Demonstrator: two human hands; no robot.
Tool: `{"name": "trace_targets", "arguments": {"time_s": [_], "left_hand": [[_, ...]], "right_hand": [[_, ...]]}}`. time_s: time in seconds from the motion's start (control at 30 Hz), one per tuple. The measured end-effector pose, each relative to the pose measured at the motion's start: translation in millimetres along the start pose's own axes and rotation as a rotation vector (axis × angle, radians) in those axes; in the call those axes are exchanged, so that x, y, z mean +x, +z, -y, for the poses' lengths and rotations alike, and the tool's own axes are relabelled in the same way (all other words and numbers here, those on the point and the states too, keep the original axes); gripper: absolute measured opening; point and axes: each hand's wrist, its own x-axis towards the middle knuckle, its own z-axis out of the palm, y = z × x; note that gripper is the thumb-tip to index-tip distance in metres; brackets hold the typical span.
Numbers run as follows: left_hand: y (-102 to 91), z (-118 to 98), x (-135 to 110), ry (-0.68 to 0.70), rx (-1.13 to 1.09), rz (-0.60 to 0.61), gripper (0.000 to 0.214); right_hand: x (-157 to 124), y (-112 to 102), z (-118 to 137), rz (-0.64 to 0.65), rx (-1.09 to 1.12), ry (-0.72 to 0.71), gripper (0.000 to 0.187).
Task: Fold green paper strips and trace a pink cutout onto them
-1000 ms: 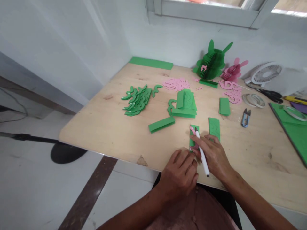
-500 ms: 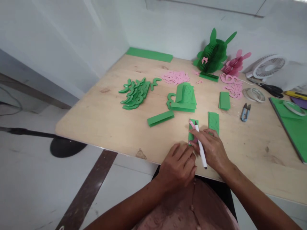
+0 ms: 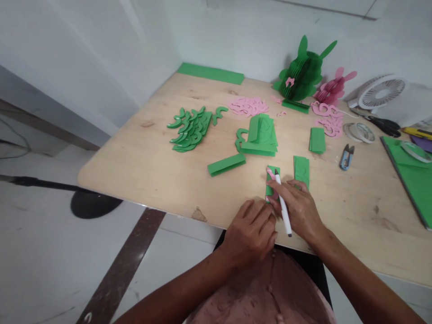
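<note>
A white marker pen (image 3: 284, 209) with dark ends lies slanted in my right hand (image 3: 301, 210), held in the closed fingers. That hand's fingertips also press on a small folded green paper (image 3: 274, 171), where a curved pink paper cutout (image 3: 270, 173) lies on top. My left hand (image 3: 251, 231) is closed, its curled fingers at the near end of the green paper; what they grip, if anything, is hidden. Just beyond my right hand's knuckles sits another folded green paper (image 3: 301, 168) with drawn outlines.
Green cutouts (image 3: 191, 130) are heaped at left, with pink cutouts (image 3: 248, 106) behind. Folded green sheets (image 3: 261, 135) and a green strip (image 3: 227, 164) lie mid-table. Blue thread snips (image 3: 347, 157), tape rolls (image 3: 359, 132), black scissors (image 3: 384, 125) and a fan (image 3: 381, 92) are at right.
The view has shifted very slightly. Both hands, the marker pen and the papers hold nearly the same positions.
</note>
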Motion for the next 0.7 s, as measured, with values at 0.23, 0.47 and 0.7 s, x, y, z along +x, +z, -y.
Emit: {"name": "trace_targets", "arguments": {"time_s": [0.23, 0.47, 0.7], "left_hand": [[0.5, 0.1, -0.5, 0.000, 0.002, -0.014, 0.023], [0.3, 0.2, -0.3, 0.004, -0.001, -0.010, 0.023], [-1.7, -0.3, -0.6, -0.014, -0.022, 0.001, 0.024]], "right_hand": [[-1.3, 0.5, -2.1, 0.021, 0.003, 0.012, 0.035], [-0.1, -1.7, 0.1, 0.016, 0.001, 0.016, 0.035], [-0.7, 0.1, -1.6, 0.011, 0.008, 0.003, 0.037]]}}
